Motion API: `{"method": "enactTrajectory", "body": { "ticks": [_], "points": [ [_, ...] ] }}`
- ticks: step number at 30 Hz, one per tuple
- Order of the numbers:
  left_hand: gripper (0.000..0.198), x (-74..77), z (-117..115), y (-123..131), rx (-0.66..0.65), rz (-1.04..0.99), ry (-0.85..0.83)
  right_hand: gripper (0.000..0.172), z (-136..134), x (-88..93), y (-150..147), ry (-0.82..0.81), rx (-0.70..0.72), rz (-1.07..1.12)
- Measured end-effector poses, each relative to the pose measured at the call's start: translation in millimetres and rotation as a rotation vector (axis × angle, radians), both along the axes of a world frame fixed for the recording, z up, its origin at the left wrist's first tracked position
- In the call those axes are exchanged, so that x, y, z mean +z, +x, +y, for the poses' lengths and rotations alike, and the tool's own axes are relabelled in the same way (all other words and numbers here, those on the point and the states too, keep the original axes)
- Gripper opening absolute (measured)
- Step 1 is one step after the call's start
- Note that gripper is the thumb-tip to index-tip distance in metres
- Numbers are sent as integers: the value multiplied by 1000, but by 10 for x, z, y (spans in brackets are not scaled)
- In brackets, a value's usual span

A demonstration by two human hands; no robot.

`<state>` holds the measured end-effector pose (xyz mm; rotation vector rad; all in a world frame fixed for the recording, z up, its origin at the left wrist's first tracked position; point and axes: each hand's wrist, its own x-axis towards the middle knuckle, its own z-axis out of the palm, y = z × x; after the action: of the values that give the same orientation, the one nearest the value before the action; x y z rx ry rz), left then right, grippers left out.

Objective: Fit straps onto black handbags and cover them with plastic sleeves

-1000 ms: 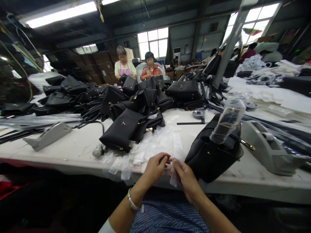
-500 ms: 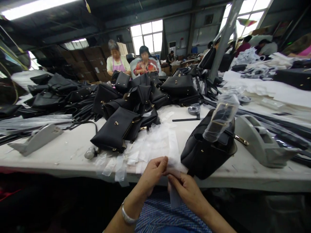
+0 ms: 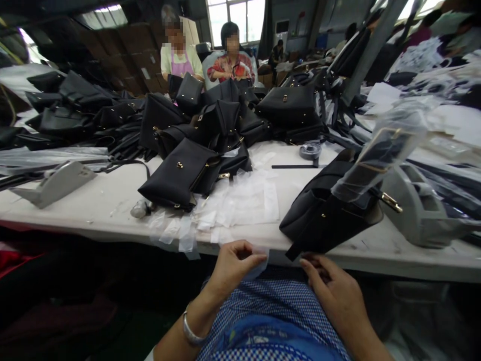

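My left hand (image 3: 236,265) pinches a small translucent sheet (image 3: 259,265) between thumb and fingers, just off the table's front edge. My right hand (image 3: 330,281) is closed, thumb against curled fingertips, beside the dark strap end (image 3: 295,248) hanging from a black handbag (image 3: 319,210). Whether it grips anything is too small to make out. The handbag leans over at the table edge, its buckled strap wrapped in clear plastic (image 3: 376,165). Thin white sheets (image 3: 248,200) lie on the table beyond my left hand. Another black handbag (image 3: 180,173) rests behind them.
Grey tape dispensers stand at left (image 3: 56,183) and right (image 3: 421,210) on the white table (image 3: 112,215). A coiled dark strip (image 3: 310,150) lies near the middle. Black bags (image 3: 221,115) are heaped across the back, where two people (image 3: 180,55) work.
My hands have moved apart, the left keeping the translucent sheet and the right shifting rightwards off it. The view has tilted downward.
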<state>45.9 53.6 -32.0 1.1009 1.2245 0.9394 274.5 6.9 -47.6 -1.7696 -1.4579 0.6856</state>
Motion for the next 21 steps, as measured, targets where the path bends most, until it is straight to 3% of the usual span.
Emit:
{"method": "enactTrajectory", "body": {
  "ticks": [7,13,21],
  "points": [
    [9,-12,-132,-25,-92,279,110,40,128,131,-217,-72,67,190],
    [4,-6,-187,-15,-146,249,42,40,130,261,-348,-62,152,383],
    [5,32,-188,36,-156,188,25,41,149,267,-404,-48,124,310]
  ]
}}
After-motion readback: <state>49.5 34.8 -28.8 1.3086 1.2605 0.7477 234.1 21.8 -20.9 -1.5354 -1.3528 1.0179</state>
